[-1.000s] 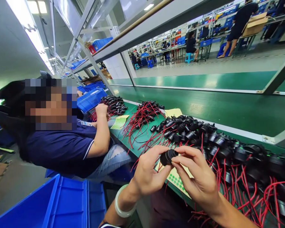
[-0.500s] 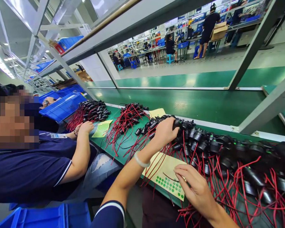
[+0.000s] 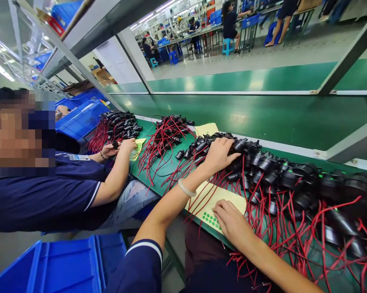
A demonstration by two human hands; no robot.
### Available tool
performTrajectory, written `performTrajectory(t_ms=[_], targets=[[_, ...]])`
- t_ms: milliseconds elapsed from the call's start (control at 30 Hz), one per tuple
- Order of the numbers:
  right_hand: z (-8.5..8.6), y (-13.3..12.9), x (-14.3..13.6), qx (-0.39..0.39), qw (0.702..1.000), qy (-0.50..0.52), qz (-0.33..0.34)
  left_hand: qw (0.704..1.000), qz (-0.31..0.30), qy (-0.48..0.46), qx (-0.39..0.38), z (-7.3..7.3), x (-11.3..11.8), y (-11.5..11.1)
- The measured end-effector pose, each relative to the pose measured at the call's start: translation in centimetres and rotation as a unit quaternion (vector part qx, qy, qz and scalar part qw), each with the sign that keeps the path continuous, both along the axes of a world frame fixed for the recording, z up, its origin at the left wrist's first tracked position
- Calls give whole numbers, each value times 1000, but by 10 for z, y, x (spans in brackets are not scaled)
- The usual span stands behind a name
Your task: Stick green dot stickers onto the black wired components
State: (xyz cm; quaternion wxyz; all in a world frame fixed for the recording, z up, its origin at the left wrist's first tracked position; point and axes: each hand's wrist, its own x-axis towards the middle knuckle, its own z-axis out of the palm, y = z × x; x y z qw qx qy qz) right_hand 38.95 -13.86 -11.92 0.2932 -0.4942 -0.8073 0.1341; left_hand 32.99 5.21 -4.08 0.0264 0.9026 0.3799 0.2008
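Observation:
My left hand (image 3: 220,154) lies over the row of black cylindrical parts (image 3: 264,162) with red and black wires. Its fingers and thumb are apart, touching the parts; the fingertips are partly hidden. A pale bangle (image 3: 187,188) circles that wrist. Below it, my right hand (image 3: 234,221) is at a pale yellow sheet (image 3: 232,198) of round green stickers (image 3: 210,219). The fingertips are pressed together over the sticker rows, and what they pinch is too small to make out. Several parts on the right bear small green dots. Loose red wires (image 3: 293,215) hang towards me.
A co-worker's hands (image 3: 122,148) work on the left by another sticker sheet (image 3: 137,149). More wired parts lie in heaps (image 3: 171,132) along the green bench (image 3: 183,146). Blue bins (image 3: 67,260) stand below left. A metal frame post (image 3: 354,140) rises at the right.
My right hand has moved left and down over the sticker sheet, its fingers now pressed onto the dots. My left hand stays on the parts. The view has tilted down.

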Motion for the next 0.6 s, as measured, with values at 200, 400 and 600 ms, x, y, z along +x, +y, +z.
performTrajectory(t_ms=[200,400,600], targets=[[-14,-3,-32,11,999,-49,2,998,28,-51,12,1,-57,-9],[-23,-9,-41,41,994,-104,-6,991,107,-73,15,2,-119,-6],[-21,-9,-39,63,988,-143,2,980,179,-83,17,3,-169,7]])
